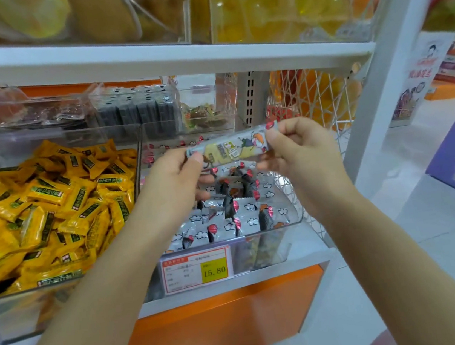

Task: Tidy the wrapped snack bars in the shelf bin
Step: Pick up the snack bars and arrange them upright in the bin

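Snack bar (232, 148) pinched at its ends (above the bin (289, 193)) by left hand (175, 178) and right hand (300, 146).

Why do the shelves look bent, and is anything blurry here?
Head view: the wide lens bows the white shelf edge and tilts the post; light is even, shadows faint; the snack bar between left hand and right hand looks soft; the number on the price tag is readable; top-shelf bags are blurred.

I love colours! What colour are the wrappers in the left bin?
The wrappers are yellow; head view.
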Demonstrator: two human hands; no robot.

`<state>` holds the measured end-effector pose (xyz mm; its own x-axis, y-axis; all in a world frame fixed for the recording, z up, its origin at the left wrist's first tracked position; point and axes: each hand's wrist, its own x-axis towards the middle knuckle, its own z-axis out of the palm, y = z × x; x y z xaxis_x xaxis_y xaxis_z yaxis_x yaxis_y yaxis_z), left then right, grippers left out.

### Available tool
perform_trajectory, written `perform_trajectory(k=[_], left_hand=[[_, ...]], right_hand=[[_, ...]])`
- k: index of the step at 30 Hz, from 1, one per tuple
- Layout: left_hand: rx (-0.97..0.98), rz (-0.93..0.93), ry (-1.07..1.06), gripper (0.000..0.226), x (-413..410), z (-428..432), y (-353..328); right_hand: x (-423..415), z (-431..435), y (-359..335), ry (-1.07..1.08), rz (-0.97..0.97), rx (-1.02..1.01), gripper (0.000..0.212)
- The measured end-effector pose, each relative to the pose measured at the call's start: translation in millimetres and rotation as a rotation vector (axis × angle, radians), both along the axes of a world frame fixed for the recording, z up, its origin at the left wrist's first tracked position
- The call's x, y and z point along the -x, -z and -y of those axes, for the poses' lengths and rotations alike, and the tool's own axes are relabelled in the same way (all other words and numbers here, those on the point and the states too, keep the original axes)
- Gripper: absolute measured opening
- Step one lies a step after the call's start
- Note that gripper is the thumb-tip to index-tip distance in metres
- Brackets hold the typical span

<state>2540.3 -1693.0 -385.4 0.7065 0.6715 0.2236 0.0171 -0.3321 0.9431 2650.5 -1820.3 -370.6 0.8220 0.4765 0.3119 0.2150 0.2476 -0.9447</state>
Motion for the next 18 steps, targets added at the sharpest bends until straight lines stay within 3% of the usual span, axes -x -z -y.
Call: perform_trajectory(k=[5,7,12,18], left_hand=[[0.291,0.087,0.033,0.018,0,2,3],[0.359,0.095,0.026,0.025,0,3,1],[0.43,0.114,0.02,0.035,0,4,0],[0.381,0.193,0.021,0.03,3,7,-2]], right_hand=[[1,8,10,-0.2,-0.228,-0.141,0.004],[1,9,11,-0.24,-0.267,-0.171,0.014],[-2,11,13,-0.271,-0.275,-0.181,0.029],[-5,12,17,-0.23,-0.297,-0.232,0.028]])
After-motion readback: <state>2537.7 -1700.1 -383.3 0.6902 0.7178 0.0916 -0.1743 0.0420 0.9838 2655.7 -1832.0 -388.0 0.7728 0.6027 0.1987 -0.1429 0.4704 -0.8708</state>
